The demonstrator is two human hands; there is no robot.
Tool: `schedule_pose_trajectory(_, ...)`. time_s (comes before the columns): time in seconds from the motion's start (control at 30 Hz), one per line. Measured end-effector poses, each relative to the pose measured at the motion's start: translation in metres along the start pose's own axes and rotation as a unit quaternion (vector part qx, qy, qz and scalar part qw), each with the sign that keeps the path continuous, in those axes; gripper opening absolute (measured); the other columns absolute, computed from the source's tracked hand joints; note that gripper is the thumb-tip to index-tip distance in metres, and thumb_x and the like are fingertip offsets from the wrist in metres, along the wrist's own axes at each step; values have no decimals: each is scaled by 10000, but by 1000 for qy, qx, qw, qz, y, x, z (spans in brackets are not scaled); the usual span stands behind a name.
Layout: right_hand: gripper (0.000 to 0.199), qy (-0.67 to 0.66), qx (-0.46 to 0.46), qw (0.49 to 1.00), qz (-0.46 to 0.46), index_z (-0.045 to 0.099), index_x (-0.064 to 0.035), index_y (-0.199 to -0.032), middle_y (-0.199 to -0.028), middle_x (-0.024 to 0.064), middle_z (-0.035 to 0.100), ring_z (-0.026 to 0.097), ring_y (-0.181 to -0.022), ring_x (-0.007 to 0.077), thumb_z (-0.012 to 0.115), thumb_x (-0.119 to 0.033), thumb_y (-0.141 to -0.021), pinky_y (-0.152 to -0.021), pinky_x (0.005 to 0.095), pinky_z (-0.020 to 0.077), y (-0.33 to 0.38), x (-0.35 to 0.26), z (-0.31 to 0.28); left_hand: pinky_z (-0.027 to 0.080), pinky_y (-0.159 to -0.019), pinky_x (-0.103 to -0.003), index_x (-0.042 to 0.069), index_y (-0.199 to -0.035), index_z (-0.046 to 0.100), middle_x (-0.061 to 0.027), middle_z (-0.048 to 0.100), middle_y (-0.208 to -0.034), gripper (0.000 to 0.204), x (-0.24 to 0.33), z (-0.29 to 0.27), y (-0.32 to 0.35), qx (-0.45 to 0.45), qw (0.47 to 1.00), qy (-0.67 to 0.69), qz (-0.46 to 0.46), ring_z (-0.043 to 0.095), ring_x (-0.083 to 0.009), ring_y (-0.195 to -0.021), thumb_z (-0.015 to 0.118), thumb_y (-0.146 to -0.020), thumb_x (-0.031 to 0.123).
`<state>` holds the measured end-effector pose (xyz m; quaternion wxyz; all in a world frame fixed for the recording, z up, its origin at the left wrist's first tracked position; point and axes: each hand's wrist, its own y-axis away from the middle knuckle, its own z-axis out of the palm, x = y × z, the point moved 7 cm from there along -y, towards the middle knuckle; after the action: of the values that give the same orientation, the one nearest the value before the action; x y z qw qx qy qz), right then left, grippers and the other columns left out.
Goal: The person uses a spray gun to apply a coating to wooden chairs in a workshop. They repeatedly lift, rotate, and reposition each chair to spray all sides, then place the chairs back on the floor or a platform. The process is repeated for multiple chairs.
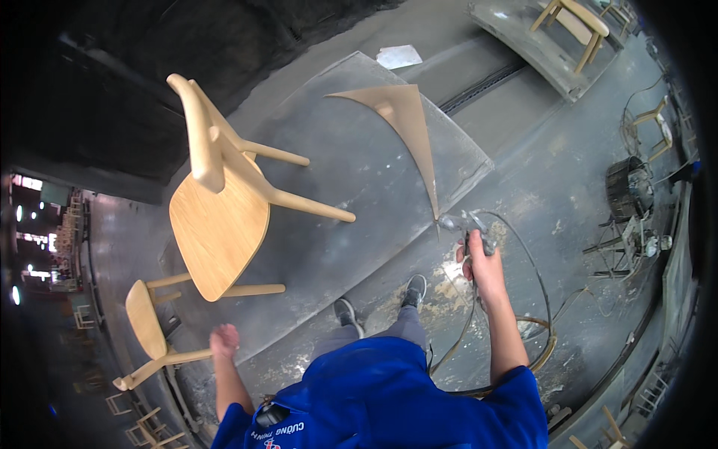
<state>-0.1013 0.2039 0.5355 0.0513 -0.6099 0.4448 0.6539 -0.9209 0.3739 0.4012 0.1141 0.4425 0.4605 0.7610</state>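
Note:
My right hand point(482, 266) is closed round a grey spray gun point(471, 224), with dark hoses trailing from it. Its front end points toward the tip of a brown, roughly triangular sheet point(400, 112) with one curved side. Out to the left, my left hand point(224, 341) is beside the leg end of a second wooden chair point(146, 322); its fingers are smeared, and whether they touch the leg cannot be told. Above that hand, a pale wooden chair point(217, 232) with a rounded seat and curved backrest stands on a large grey board point(336, 254).
Hose loops point(550, 344) lie on the paint-spotted floor to my right. Further right is a dark drum-shaped container point(628, 187) near a metal stand point(636, 247). Another board point(516, 37) carries a wooden chair point(576, 26) at the far right. A white sheet point(399, 57) lies beyond the grey board.

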Motion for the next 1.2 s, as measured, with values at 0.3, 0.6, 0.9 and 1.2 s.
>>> schedule_pose_trajectory(0.3, 392, 120, 71, 970, -198, 672, 1, -1051, -949, 53, 698, 602, -943, 123, 539, -368, -1038, -842, 293, 474, 200, -31, 27, 437, -1088, -435, 51, -1397, 480, -166, 545, -1419, 560, 126, 175, -65, -226, 966, -103, 74, 540, -307, -1283, 444, -1053, 493)
schedule_pose_trajectory(0.6, 536, -89, 107, 961, -240, 582, 12, -1048, -935, 163, 688, 639, -715, 160, 477, -514, -1038, -505, 239, 454, 340, -22, 111, 456, -1078, -450, -33, -1434, 455, -171, 533, -1447, 574, 141, 206, -126, -226, 963, -90, 114, 546, -316, -1289, 467, -1069, 410)
schedule_pose_trajectory(0.9, 491, -41, 94, 975, -199, 575, -43, -1002, -804, 95, 649, 607, -665, 133, 430, -508, -1060, -474, 223, 392, 309, -45, 142, 412, -1128, -456, -30, -1478, 400, -179, 466, -1508, 582, 89, 62, -55, -211, 967, 81, 114, 491, -337, -1342, 439, -1073, 386)
schedule_pose_trajectory(1.2, 562, -128, 123, 976, -127, 577, -31, -1007, -796, 88, 638, 619, -659, 153, 404, -565, -1048, -464, 226, 393, 275, 4, 51, 378, -1143, -527, 41, -1499, 391, -169, 446, -1524, 569, 33, 9, 31, -67, 982, 103, 143, 447, -370, -1375, 321, -1063, 399)
